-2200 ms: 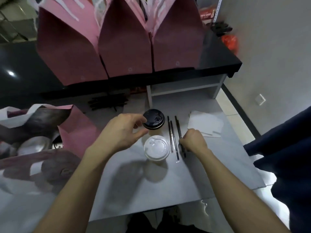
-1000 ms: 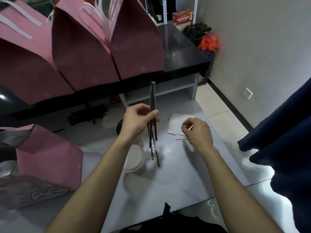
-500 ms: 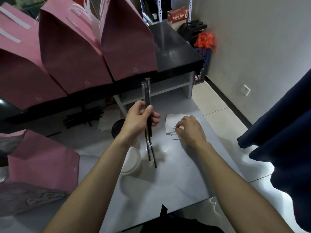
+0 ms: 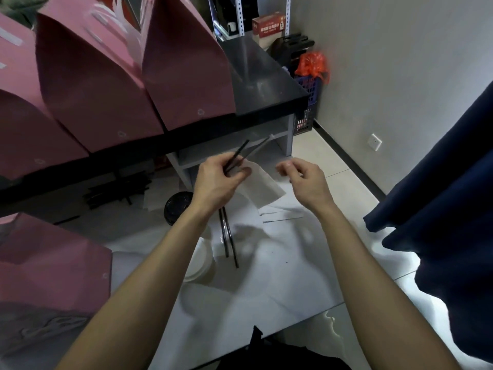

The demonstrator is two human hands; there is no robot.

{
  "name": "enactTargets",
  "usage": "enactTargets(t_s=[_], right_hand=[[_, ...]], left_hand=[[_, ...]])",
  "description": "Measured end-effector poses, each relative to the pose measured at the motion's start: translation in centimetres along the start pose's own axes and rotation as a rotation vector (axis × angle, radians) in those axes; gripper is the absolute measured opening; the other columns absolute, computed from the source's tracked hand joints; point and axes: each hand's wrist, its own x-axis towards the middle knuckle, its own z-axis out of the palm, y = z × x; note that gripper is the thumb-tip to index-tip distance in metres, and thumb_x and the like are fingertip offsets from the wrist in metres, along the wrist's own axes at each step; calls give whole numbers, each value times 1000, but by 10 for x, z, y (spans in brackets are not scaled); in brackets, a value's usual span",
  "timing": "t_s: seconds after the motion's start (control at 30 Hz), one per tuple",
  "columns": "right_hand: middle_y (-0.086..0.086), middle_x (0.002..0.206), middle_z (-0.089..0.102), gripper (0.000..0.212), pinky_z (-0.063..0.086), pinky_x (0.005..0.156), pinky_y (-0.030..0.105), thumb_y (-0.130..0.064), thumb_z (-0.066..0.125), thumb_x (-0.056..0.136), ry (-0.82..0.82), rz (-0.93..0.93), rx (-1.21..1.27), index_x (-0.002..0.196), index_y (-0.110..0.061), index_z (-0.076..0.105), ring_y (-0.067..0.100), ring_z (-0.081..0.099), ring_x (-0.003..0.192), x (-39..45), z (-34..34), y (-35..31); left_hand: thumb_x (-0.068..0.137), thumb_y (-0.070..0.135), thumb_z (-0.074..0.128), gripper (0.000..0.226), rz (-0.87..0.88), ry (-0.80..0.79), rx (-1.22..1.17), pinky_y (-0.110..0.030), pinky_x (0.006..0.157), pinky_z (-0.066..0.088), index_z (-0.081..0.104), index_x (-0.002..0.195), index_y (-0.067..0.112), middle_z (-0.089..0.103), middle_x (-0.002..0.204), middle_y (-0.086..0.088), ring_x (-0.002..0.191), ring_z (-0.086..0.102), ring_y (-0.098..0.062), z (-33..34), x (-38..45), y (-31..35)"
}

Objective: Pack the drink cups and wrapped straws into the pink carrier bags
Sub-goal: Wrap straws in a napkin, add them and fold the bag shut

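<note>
Black wrapped straws (image 4: pixel 241 156), two as far as we can count, sit pinched in our left hand (image 4: pixel 216 180) above the grey table (image 4: pixel 266 289), their far ends tilted up and to the right where half a second ago they stood nearly upright; a white napkin (image 4: pixel 260 181) now hangs against that same hand, lifted from the small stack of paper (image 4: pixel 282 213) our right hand (image 4: pixel 304 180) was pressing a moment back. That right hand has come off the table and hovers with fingers loosely curled, gripping nothing we can make out. We judge the straws and napkin are being gathered into one bundle for a bag. Two cups wait under our left forearm, one with a black lid (image 4: pixel 177 206) and one with a white lid (image 4: pixel 201 260). Three full pink bags (image 4: pixel 186 76) stand on the black counter (image 4: pixel 266 86), and a fourth pink bag (image 4: pixel 53 263) stands at our left, nearest for loading
</note>
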Motion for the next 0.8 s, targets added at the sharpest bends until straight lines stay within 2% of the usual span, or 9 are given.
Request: enactTargets(t_s=[0.07, 0.17, 0.3, 0.4, 0.47, 0.57, 0.67, 0.73, 0.8], right_hand=[[-2, 108, 78, 15, 55, 95, 39, -25, 70, 102, 7, -4, -271, 110, -18, 81, 20, 70, 104, -3, 1, 24], [2, 125, 71, 34, 48, 107, 41, -30, 79, 95, -202, 52, -562, 126, -16, 77, 25, 59, 124, -11, 9, 54], [-1, 126, 69, 25, 44, 103, 41, -32, 69, 98, -256, 2, -781, 119, -23, 80, 26, 55, 122, -15, 20, 69], [1, 113, 72, 22, 44, 98, 41, -24, 62, 103, -176, -20, -786, 112, -21, 81, 27, 57, 113, -14, 21, 72], [3, 106, 74, 22, 47, 97, 42, -22, 62, 102, -104, 24, -663, 110, -18, 82, 29, 59, 110, -11, 21, 71], [7, 107, 76, 20, 50, 96, 42, -24, 68, 101, -24, 44, -472, 111, -15, 83, 29, 61, 108, -2, 21, 62], [6, 103, 76, 18, 50, 88, 37, -27, 72, 100, 31, -17, -434, 106, -15, 83, 26, 64, 101, 10, 22, 51], [4, 105, 76, 18, 52, 87, 36, -29, 72, 100, 29, -38, -428, 107, -17, 83, 24, 66, 101, 17, 24, 44], [3, 113, 78, 21, 55, 92, 37, -30, 72, 101, -87, -11, -433, 114, -18, 83, 25, 69, 106, 22, 29, 43]], left_hand=[[92, 24, 87, 9, -37, 62, -34, -20, 77, 51, 79, 95, 21, 73, 80, 20, 78, 65, 7, -6, 0, -9], [93, 25, 86, 13, -55, 75, -46, -13, 72, 47, 74, 86, 25, 69, 74, 25, 73, 63, 9, -16, -1, -21], [94, 22, 84, 27, -46, 106, -41, -6, 65, 40, 67, 77, 32, 61, 65, 29, 64, 56, 9, -24, -1, -26], [94, 24, 85, 20, -53, 114, -40, -11, 65, 40, 70, 81, 24, 59, 65, 25, 64, 52, 4, -28, 0, -27], [93, 25, 85, 19, -55, 118, -48, -15, 65, 41, 71, 84, 17, 56, 65, 21, 64, 49, 1, -29, 1, -27], [93, 25, 85, 17, -52, 116, -53, -11, 66, 40, 72, 85, 18, 57, 65, 23, 64, 51, 3, -29, 0, -25], [94, 25, 85, 17, -51, 116, -47, -11, 65, 40, 72, 86, 17, 56, 65, 23, 63, 51, 2, -29, 0, -25], [94, 25, 85, 17, -56, 121, -53, -16, 65, 42, 73, 88, 14, 57, 68, 19, 65, 50, 0, -30, 0, -24], [94, 25, 85, 17, -59, 117, -57, -16, 66, 44, 73, 89, 14, 59, 71, 18, 67, 52, -1, -31, 0, -23]])
